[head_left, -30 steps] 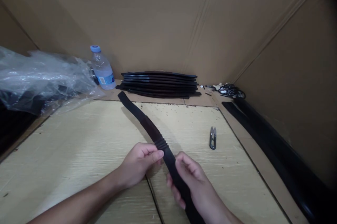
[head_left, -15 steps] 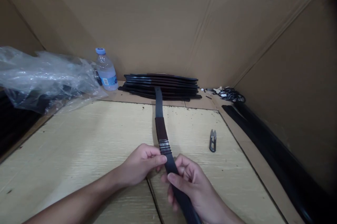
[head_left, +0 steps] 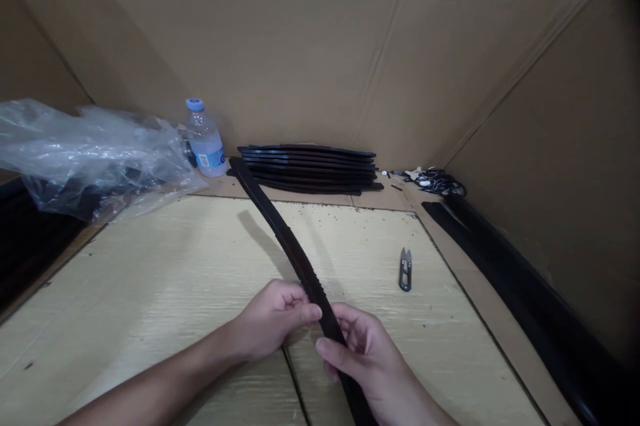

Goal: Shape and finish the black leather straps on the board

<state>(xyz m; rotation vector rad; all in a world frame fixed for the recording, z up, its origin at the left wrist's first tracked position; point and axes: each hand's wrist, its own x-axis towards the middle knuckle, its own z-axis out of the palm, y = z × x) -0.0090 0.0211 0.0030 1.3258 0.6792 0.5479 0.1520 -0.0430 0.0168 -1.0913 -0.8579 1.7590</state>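
A long, flat black strap point(head_left: 295, 249) slants from the back of the table toward me, turned on its edge, with a ridged, wrapped stretch near its middle. My left hand point(head_left: 280, 316) pinches it just below that stretch, thumb on top. A little nearer to me, my right hand point(head_left: 363, 353) is closed round the same strap. The strap's near end runs out of the bottom of the view. Right of the hands, thread snips point(head_left: 405, 270) lie on the pale wooden table point(head_left: 190, 266).
A stack of similar black straps point(head_left: 310, 169) lies against the cardboard wall point(head_left: 300, 46). To its left stand a water bottle point(head_left: 206, 139) and crumpled clear plastic point(head_left: 95, 153). Tangled dark cords point(head_left: 435, 181) and long black strips point(head_left: 520, 293) lie along the right side.
The strap has been rolled onto its edge between my hands, and its far end has swung left. Both hands keep their hold in nearly the same place.
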